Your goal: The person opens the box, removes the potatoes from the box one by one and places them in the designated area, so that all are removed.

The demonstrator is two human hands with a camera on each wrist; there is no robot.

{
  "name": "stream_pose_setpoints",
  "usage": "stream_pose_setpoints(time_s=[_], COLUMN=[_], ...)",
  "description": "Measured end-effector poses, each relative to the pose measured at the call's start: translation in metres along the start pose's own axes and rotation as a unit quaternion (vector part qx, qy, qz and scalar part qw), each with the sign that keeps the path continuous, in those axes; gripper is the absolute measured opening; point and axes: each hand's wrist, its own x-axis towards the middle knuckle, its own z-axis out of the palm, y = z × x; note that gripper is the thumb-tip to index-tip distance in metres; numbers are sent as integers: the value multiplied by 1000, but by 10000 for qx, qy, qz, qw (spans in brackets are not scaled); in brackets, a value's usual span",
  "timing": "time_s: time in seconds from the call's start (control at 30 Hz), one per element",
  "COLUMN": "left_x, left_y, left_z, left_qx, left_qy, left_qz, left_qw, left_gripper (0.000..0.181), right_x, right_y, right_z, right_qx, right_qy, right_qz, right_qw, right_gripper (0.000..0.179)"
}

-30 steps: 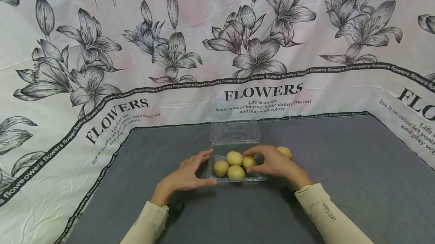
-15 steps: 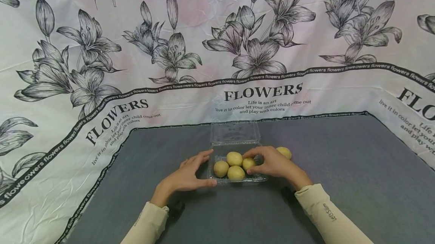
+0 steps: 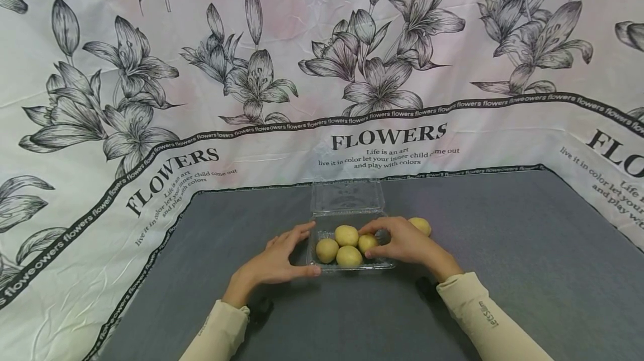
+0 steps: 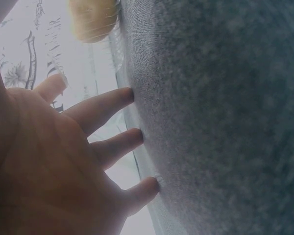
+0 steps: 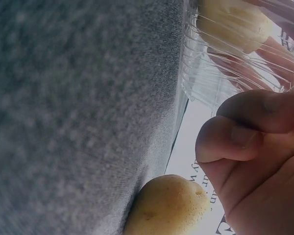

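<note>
A clear plastic clamshell container [image 3: 383, 264] lies with its lid [image 3: 347, 198] folded back. Several yellow potatoes sit inside, among them a left one [image 3: 327, 250] and a front one [image 3: 349, 257]. My right hand [image 3: 406, 242] reaches over the right side, thumb and fingertips around the rightmost potato [image 3: 368, 243]; in the right wrist view that potato [image 5: 230, 24] shows behind the ribbed wall, the other fingers curled outside. At the container's left side, my left hand [image 3: 271, 260] has its thumb by the front corner and fingers spread, several tips on the grey surface in the left wrist view.
Another potato [image 3: 421, 226] lies on the grey tabletop [image 3: 342, 316], outside the container and just beyond my right hand. A white flower-printed cloth [image 3: 282, 160] rises behind and along the sides of the table.
</note>
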Motion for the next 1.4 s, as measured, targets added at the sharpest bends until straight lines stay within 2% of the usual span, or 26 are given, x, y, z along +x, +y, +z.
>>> stream_pose_setpoints(time_s=[0.47, 1.03, 1.23, 1.4], left_x=[1, 1, 1, 0], left_y=[-4, -2, -1, 0], left_z=[2, 1, 1, 1], left_qx=[-25, -56, -19, -36], left_qy=[25, -9, 2, -2], left_qz=[62, 53, 36, -10], left_qw=[10000, 10000, 10000, 10000], left_gripper=[97, 98, 98, 98], right_x=[-1, -1, -2, -2], right_y=[0, -3, -5, -5], right_z=[1, -6, -11, -15], right_qx=[-119, -137, -268, -14], right_qy=[285, 627, 669, 653], right_qz=[66, -119, 196, 258], right_qw=[9995, 9979, 9972, 9975], right_gripper=[42, 43, 44, 46])
